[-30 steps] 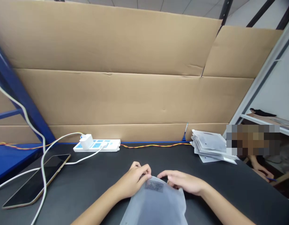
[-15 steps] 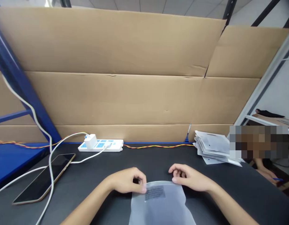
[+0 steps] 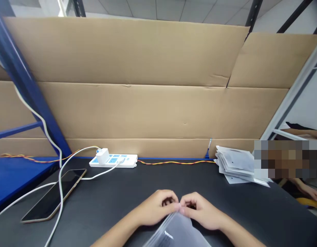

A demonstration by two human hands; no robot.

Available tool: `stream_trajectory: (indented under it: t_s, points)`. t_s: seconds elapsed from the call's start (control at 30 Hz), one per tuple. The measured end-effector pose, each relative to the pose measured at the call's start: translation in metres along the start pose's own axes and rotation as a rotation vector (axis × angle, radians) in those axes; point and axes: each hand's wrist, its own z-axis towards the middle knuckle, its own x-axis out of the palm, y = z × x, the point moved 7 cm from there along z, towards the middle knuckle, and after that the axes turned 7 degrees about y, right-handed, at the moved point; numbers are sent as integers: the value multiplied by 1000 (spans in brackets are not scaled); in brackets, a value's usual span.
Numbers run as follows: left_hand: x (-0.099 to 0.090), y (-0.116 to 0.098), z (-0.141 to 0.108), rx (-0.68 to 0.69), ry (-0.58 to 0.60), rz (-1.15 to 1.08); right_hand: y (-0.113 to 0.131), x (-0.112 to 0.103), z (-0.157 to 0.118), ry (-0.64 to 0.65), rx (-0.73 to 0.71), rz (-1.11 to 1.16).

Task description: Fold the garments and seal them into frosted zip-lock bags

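Plastic bag (image 3: 181, 230) below left fingers (image 3: 170, 208), right fingers (image 3: 189, 212); top pinched

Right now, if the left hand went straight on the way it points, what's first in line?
Probably the right hand: the left hand points at it, both pinching the translucent bag. Whether the hands touch is unclear.

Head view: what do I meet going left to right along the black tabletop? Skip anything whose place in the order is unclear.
Dark-screened device → white power strip → left hand → right hand → pile of flat, whitish translucent pieces.
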Motion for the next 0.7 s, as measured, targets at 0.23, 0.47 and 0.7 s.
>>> stream_trajectory:
  t_s: [0.23,0.47,0.7]
  points:
    - [2,1,4,-19,-54,-6,6,-14,0,-156,-59,-130]
    - [-40,17,-7,-98,83,211,-24,-92,-15,-454,-37,27]
    - [-65,7,-18,-89,-134,420,-61,-101,-12,-448,138,131]
